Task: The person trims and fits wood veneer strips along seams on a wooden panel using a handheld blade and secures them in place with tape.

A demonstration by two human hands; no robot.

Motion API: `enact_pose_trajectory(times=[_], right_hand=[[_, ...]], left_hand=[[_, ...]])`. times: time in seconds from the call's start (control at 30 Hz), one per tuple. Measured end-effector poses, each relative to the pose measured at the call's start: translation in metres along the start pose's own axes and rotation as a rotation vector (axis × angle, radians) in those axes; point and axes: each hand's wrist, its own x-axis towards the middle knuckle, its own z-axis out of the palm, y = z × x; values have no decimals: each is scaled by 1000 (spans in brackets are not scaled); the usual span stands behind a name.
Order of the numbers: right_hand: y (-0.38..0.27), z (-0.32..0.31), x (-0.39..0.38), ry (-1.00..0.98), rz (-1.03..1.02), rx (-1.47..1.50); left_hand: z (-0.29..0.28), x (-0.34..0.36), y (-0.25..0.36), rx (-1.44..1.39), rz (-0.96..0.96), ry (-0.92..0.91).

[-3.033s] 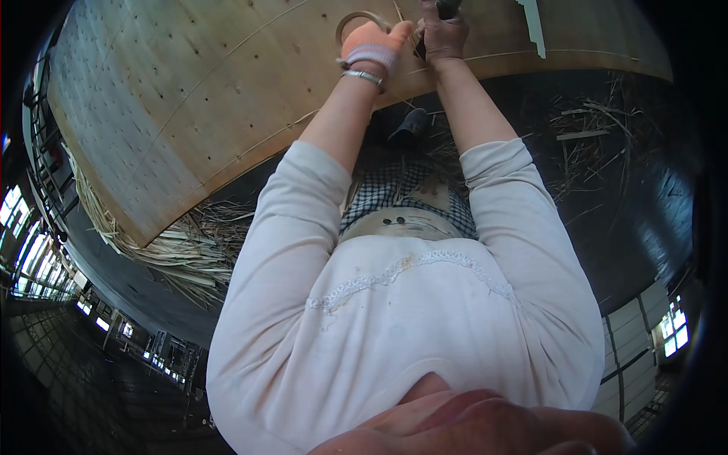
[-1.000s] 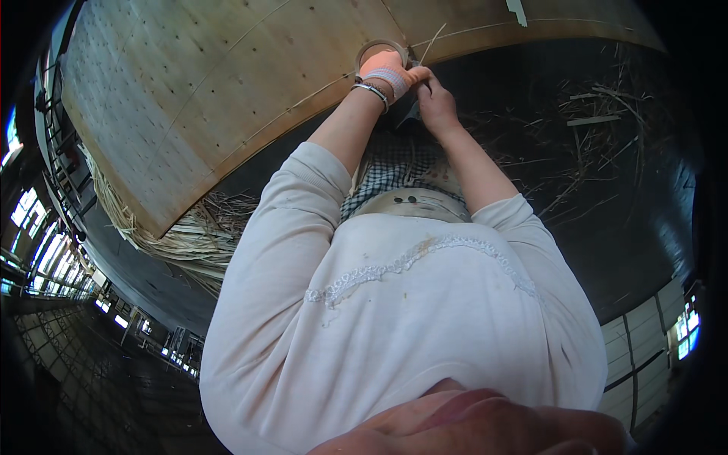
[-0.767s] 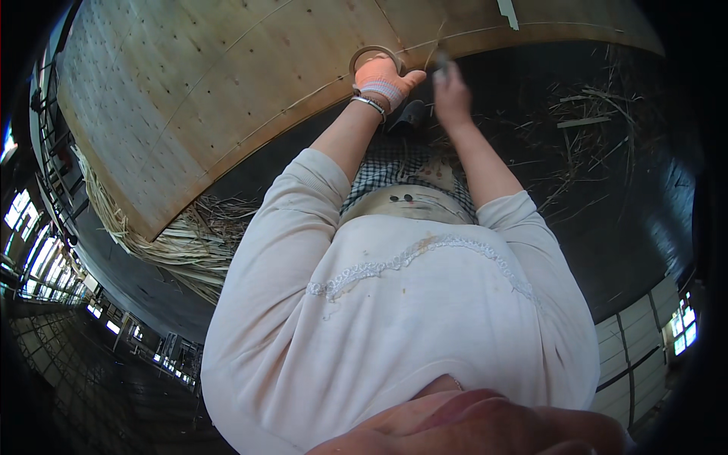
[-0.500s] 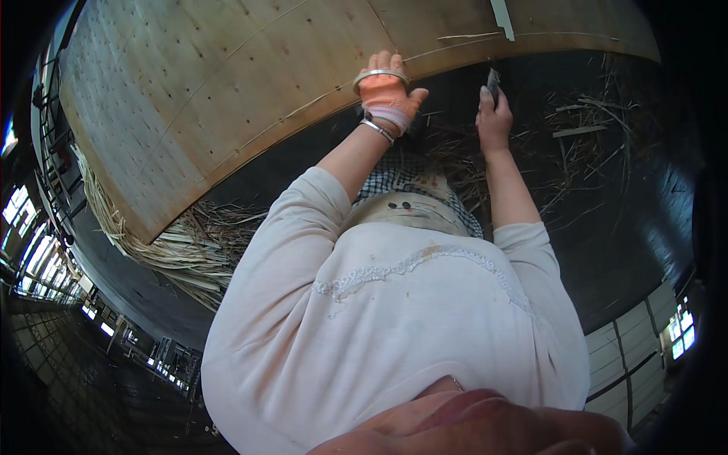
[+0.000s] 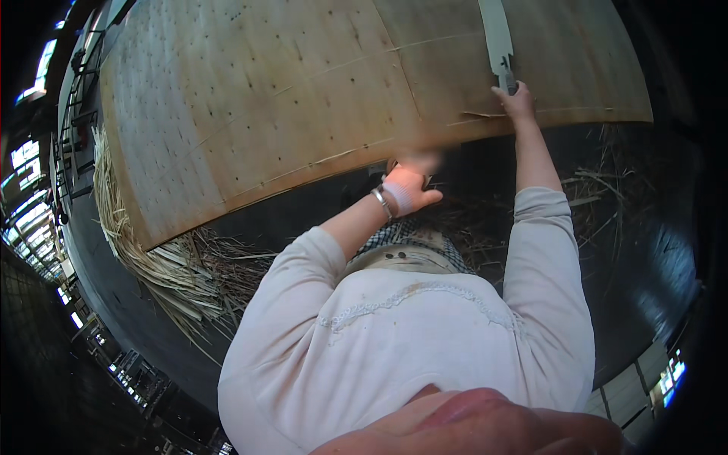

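A large tan wood veneer sheet (image 5: 273, 114), dotted with small dark marks, spreads out in front of me. My left hand (image 5: 409, 186), in an orange and white glove, is at its near edge. The thumb sticks out to the side, but the fingertips are smeared by motion. Over the sheet's right part, my bare right hand (image 5: 519, 102) grips a small grey knife-like tool (image 5: 511, 86). Its tip lies by the lower end of a pale strip (image 5: 496, 34) on the sheet. A thin loose sliver (image 5: 484, 114) lies left of that hand.
Long pale veneer strips (image 5: 171, 277) are heaped under the sheet's left corner. Thin brown scraps (image 5: 235, 258) lie beside them, with more loose slivers (image 5: 603, 189) on the dark floor at right. Pale panels (image 5: 629, 390) stand at the lower right.
My left hand has come off the top of the sheet, back to its near edge. My right hand has reached forward over the sheet to the pale strip with the knife-like tool.
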Motion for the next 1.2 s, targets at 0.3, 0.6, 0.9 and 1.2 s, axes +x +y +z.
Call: enact_pose_trajectory(times=[0.3,0.6,0.9,1.2], right_hand=[[-116,80,-94,-577,-48,743],[-232,142,-136,-676,-298,248],[-245,147,-142,-268,-198,149],[-413,224,-24,-351,-304,-188]], left_hand=[[-41,-91,-110,-261,-418,244],[-170,-90,-201,-206,-493,420],[-370,-93,-333,141,-842,665],[-396,138,-366,672,-112,862]])
